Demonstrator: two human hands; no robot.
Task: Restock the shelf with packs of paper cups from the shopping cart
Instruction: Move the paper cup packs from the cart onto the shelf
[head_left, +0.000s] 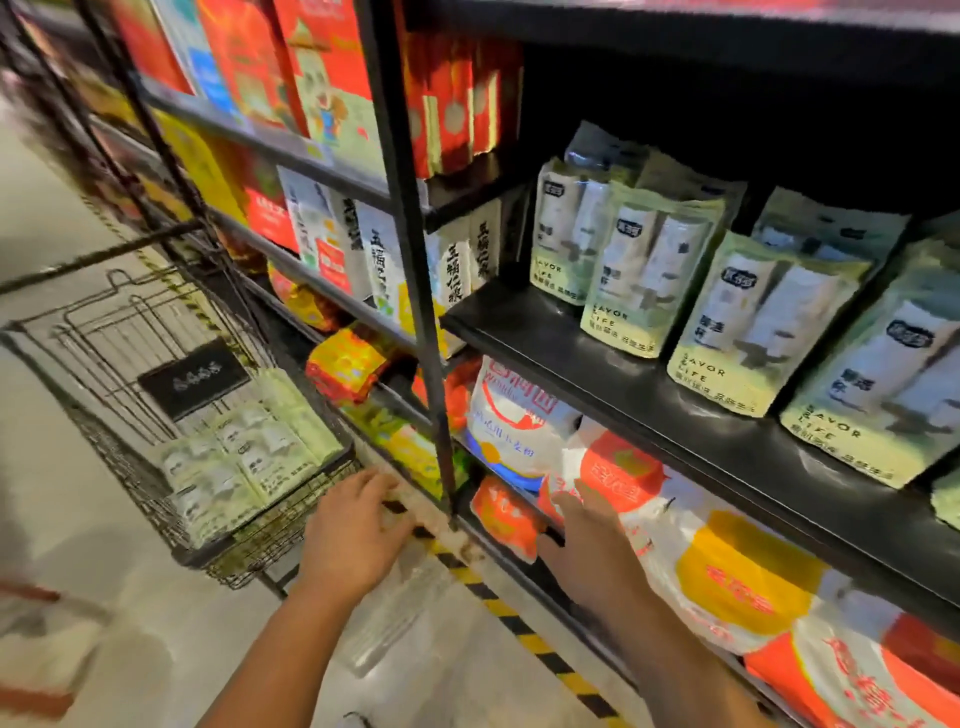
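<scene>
At lower left, a wire shopping cart with green packs of paper cups lying flat inside. Just right of its rim, at bottom centre, the left hand — fingers straight, holding nothing. Right of that, the right hand, fingers spread and empty, in front of orange-and-white bags on the lower tier. At upper right, more cup packs — upright in a row on the black shelf.

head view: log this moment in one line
left hand open, empty, near shopping cart | right hand open, empty | cart packs lying flat | shelf packs upright
</scene>
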